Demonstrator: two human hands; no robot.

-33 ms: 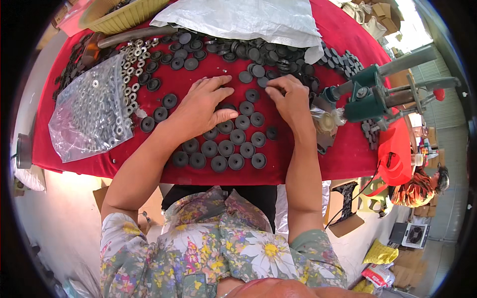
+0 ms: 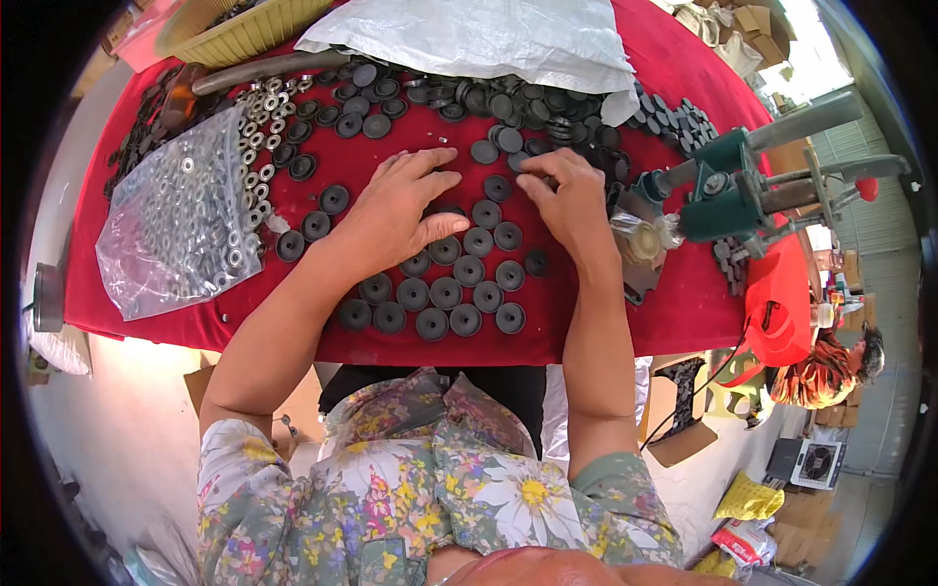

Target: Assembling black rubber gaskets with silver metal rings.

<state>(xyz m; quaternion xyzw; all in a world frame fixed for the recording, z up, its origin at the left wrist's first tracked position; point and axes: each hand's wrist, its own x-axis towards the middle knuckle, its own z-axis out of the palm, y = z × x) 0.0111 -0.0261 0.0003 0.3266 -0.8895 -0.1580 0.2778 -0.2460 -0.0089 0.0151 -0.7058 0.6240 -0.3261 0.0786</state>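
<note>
My left hand (image 2: 401,205) is open, its fingers spread over the red cloth and its thumb pointing right. Beneath and beside it lie round black caps with a small centre hole, one cap (image 2: 446,251) just below the thumb. My right hand (image 2: 567,195) is closed, fingers curled and thumb side facing left. Its fingertips are beside a plain black disc (image 2: 518,162); whatever they pinch is hidden. Several caps, such as one (image 2: 486,213) between the hands, are loosely grouped in front of me.
A clear bag of metal bearings (image 2: 181,215) lies at left, with loose bearings (image 2: 256,137) beside it. Behind the hands are a heap of black discs (image 2: 498,103) and a white sack (image 2: 479,39). A green hand press (image 2: 723,200) stands at right; a yellow basket (image 2: 244,34) is far left.
My right hand has shifted very slightly left. The left hand and the caps stay where they were.
</note>
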